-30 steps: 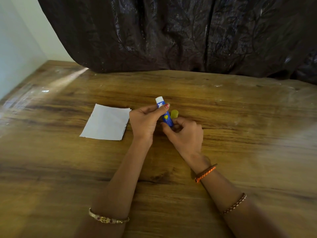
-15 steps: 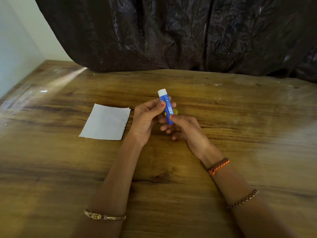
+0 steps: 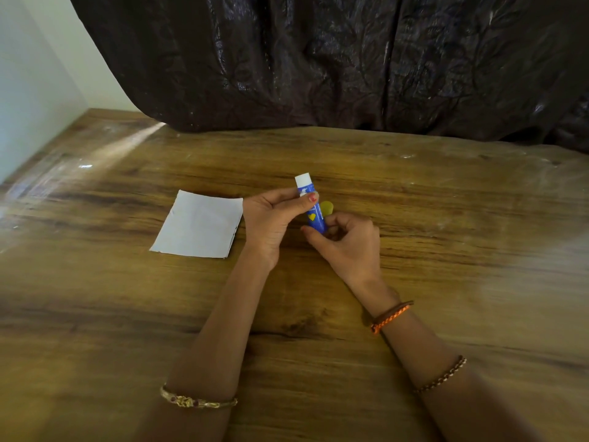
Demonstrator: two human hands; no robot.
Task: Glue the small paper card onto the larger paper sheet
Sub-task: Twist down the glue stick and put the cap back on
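Head view, left fingers (image 3: 310, 197): pinching the upper barrel of the glue stick (image 3: 311, 205), thumb and fingertip closed on it.
Left hand (image 3: 271, 220): palm turned toward the stick, gripping it just right of the paper.
Right fingers (image 3: 331, 220): curled round the stick's lower end, apparently set to twist the base.
Right hand (image 3: 350, 244): closed on that base, close above the table (image 3: 446, 250).
Stick position: held in the air between both hands, near the middle of the table.
Stick axis: long axis close to upright, leaning slightly; white end up and away, blue base down toward the wrists.
Yellow cap (image 3: 326, 208): just behind the stick, partly hidden; lying on the table or held, cannot tell.
White paper (image 3: 199, 224): flat on the table, just beside the left hand, untouched; card or sheet, cannot tell, and only one piece seen.
Risk, over-twisting: too much glue wound out, likely to snap or smear.
Risk, grip: light pinch high on the barrel, liable to slip while the base turns.
Risk, cap: round, likely to roll off if knocked.
Risk, paper: loose and light, likely to slide under the glue stroke unless held down.
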